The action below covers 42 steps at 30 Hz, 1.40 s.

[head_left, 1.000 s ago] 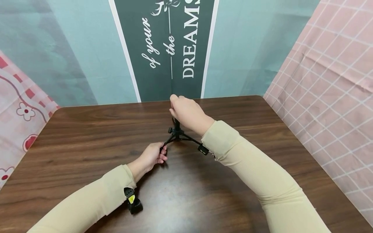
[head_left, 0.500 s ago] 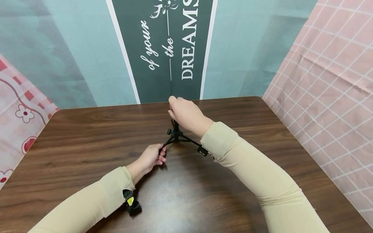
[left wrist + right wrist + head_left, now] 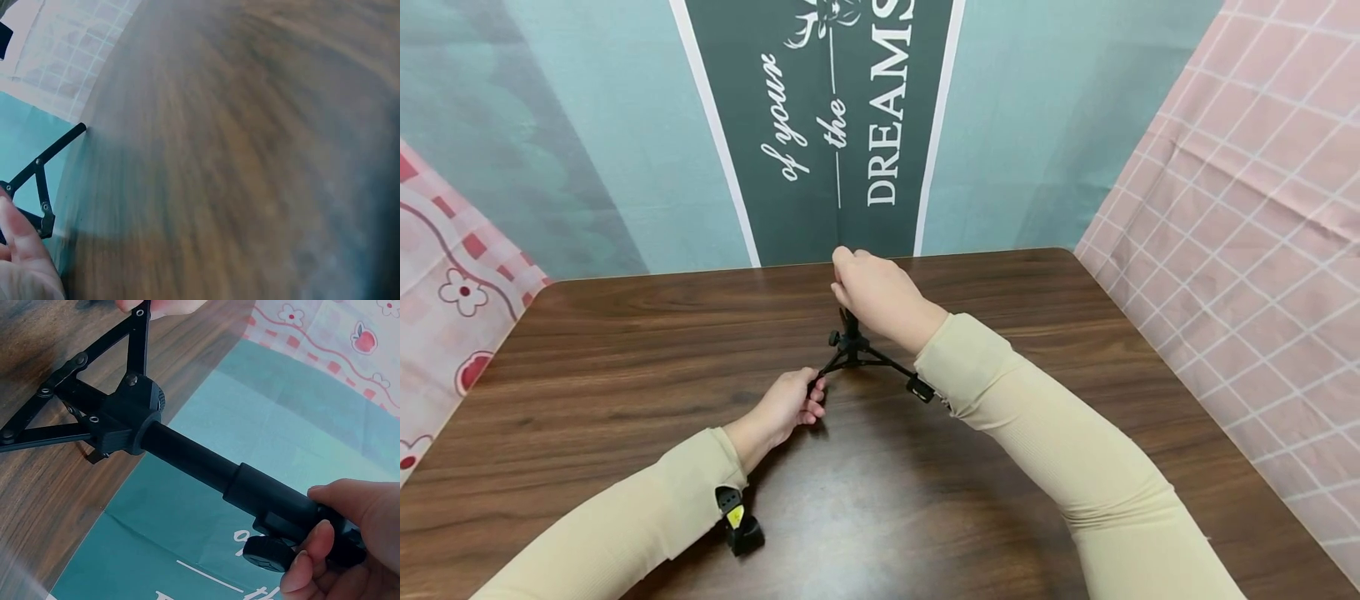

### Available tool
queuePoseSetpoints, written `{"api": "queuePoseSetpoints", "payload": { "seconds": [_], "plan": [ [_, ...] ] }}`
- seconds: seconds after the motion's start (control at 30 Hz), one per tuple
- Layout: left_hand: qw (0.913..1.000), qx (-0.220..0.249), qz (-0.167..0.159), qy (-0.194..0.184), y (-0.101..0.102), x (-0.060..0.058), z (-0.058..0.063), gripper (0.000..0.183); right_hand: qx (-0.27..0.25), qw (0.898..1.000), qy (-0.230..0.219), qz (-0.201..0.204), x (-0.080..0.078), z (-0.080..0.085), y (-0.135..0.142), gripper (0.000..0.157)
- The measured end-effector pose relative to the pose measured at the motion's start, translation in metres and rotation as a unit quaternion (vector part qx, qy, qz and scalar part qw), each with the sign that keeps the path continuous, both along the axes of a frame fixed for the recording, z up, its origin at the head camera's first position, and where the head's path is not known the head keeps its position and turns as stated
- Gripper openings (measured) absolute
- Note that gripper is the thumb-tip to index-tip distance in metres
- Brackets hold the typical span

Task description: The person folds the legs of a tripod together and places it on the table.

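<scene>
A black tripod stand (image 3: 852,348) stands on the wooden table with its legs spread. My right hand (image 3: 883,292) grips the upper part of its column from above, hiding that part in the head view. In the right wrist view, thumb and fingers wrap the thicker upper tube (image 3: 269,494), close by a round knob (image 3: 269,553). Below it, the thinner tube runs into the leg hub (image 3: 134,419), which has hinged braces. My left hand (image 3: 790,402) holds the left leg with curled fingers. The left wrist view catches only part of that hand (image 3: 25,256) and a leg (image 3: 53,150).
The brown wooden table (image 3: 1000,467) extends around the stand. Behind it hangs a teal cloth (image 3: 1022,125) with white lettering. Pink grid cloth (image 3: 1247,217) borders the right side, and a flowered cloth (image 3: 460,250) borders the left. Black cameras are strapped at both wrists.
</scene>
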<state>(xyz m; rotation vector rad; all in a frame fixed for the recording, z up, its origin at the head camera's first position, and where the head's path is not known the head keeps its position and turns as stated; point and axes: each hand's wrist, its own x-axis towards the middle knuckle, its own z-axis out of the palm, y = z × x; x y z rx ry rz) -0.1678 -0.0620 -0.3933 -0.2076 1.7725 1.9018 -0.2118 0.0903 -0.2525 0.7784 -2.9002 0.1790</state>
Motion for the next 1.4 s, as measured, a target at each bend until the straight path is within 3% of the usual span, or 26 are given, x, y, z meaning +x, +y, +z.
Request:
{"api": "queuePoseSetpoints", "payload": {
  "seconds": [0.23,0.43,0.57,0.77,0.93,1.4],
  "plan": [
    [0.9991,0.022,-0.036,-0.004,-0.006,0.001,-0.003,0.03,0.003,1.0,-0.02,-0.012,0.003,0.0,0.001,0.015],
    [0.9971,0.035,-0.059,-0.033,-0.007,-0.001,0.005,0.037,0.003,1.0,-0.012,-0.009,0.004,0.001,0.002,0.016],
    [0.9975,0.033,-0.047,-0.041,-0.003,-0.001,0.008,0.037,0.004,1.0,-0.004,-0.008,0.005,0.001,0.002,0.016],
    [0.9993,0.012,-0.015,-0.033,0.002,0.004,0.002,0.037,0.001,1.0,-0.003,-0.009,0.009,-0.002,0.002,0.015],
    [0.9999,-0.005,-0.009,-0.008,0.006,0.007,-0.002,0.037,-0.004,1.0,0.003,-0.01,0.011,-0.004,0.003,0.014],
    [0.999,-0.04,0.014,0.011,0.01,0.01,-0.004,0.04,-0.012,1.0,0.001,-0.009,0.011,-0.005,0.004,0.014]
  ]
}}
